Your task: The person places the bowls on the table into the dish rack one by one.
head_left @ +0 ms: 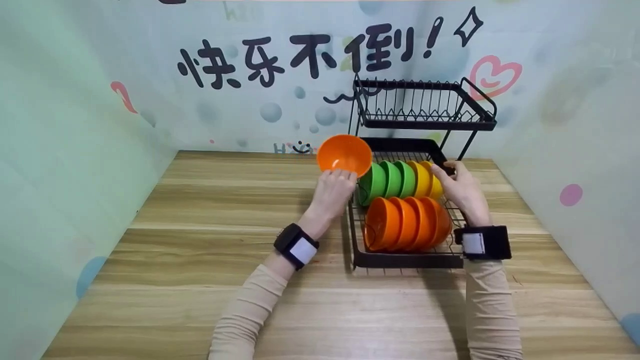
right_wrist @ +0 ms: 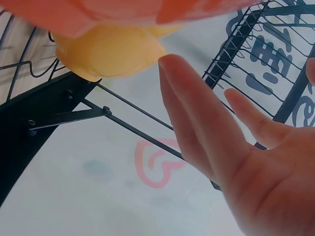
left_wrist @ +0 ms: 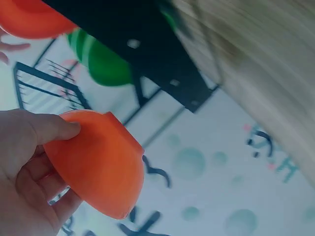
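My left hand (head_left: 334, 190) holds an orange bowl (head_left: 345, 154) by its rim, tilted up in the air just left of a black dish rack (head_left: 400, 260). In the left wrist view the thumb of that hand (left_wrist: 29, 147) presses on the bowl's (left_wrist: 98, 162) outside and the fingers curl under it. In the rack's lower tier stand a row of green bowls (head_left: 387, 181) and yellow bowls (head_left: 427, 179), with a row of orange bowls (head_left: 407, 222) in front. My right hand (head_left: 460, 187) lies with straight fingers (right_wrist: 197, 113) beside the last yellow bowl (right_wrist: 110, 51), one fingertip touching it.
The rack's upper tier (head_left: 425, 122) holds nothing I can see. The rack stands on a wooden table (head_left: 200, 240) enclosed by printed walls (head_left: 75, 125) at the back and on both sides. Bare tabletop stretches to the left of the rack.
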`<action>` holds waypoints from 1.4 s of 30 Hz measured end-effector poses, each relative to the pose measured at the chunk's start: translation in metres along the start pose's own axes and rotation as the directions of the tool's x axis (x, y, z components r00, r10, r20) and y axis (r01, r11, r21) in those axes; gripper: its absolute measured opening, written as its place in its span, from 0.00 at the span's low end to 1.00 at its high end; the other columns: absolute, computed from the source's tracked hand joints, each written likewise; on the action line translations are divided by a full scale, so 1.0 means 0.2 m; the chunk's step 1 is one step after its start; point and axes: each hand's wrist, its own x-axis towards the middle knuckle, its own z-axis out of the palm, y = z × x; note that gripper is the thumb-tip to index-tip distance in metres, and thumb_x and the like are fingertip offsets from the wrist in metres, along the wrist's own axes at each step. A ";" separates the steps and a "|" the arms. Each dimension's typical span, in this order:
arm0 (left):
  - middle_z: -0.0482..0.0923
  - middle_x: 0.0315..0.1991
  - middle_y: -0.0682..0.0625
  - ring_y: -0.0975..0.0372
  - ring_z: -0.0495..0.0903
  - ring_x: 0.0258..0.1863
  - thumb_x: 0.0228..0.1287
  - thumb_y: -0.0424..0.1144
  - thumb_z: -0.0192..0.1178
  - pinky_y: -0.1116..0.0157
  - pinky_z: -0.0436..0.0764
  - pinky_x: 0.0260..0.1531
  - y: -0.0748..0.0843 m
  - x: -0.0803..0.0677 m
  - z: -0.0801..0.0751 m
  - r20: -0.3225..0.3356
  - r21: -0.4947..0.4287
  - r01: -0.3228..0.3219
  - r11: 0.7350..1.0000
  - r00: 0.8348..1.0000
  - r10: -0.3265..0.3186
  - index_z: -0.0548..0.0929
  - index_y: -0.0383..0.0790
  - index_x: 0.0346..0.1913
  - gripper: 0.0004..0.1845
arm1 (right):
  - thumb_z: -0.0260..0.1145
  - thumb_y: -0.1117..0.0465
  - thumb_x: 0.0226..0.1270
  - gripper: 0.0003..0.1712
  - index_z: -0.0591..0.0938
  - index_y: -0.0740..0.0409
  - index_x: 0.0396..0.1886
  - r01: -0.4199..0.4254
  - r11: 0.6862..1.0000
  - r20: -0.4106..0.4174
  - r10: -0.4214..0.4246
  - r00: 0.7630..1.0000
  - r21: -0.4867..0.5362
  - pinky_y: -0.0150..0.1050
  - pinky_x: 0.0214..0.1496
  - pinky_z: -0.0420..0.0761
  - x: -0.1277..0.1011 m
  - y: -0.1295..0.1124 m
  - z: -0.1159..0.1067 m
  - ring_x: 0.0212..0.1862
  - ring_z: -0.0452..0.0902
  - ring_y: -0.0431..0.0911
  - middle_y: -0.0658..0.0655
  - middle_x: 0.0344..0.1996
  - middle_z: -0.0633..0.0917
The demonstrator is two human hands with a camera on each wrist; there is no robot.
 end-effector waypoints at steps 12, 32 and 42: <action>0.85 0.36 0.54 0.63 0.83 0.37 0.61 0.33 0.57 0.68 0.80 0.37 0.21 0.06 -0.09 -0.001 0.010 -0.172 0.985 0.985 0.172 0.82 0.46 0.40 0.07 | 0.47 0.30 0.65 0.47 0.60 0.60 0.70 0.026 0.989 0.004 -0.027 1.000 0.142 0.39 0.46 0.82 -0.02 -0.04 0.00 0.49 0.78 0.56 0.72 0.60 0.73; 0.86 0.37 0.57 0.66 0.84 0.38 0.69 0.38 0.51 0.70 0.80 0.44 0.30 0.07 -0.10 -0.205 0.001 -0.378 0.926 0.906 0.370 0.83 0.47 0.39 0.09 | 0.50 0.46 0.73 0.31 0.62 0.61 0.65 0.005 0.899 0.150 -0.079 0.985 0.437 0.31 0.43 0.83 -0.02 -0.08 0.04 0.38 0.80 0.36 0.55 0.46 0.75; 0.85 0.37 0.56 0.65 0.83 0.40 0.70 0.37 0.51 0.71 0.79 0.45 0.30 0.07 -0.08 -0.262 -0.041 -0.429 0.903 0.876 0.404 0.82 0.47 0.38 0.09 | 0.48 0.54 0.73 0.27 0.61 0.58 0.67 -0.049 0.841 0.215 -0.082 0.973 0.538 0.32 0.42 0.82 -0.03 -0.08 0.03 0.38 0.80 0.38 0.50 0.43 0.77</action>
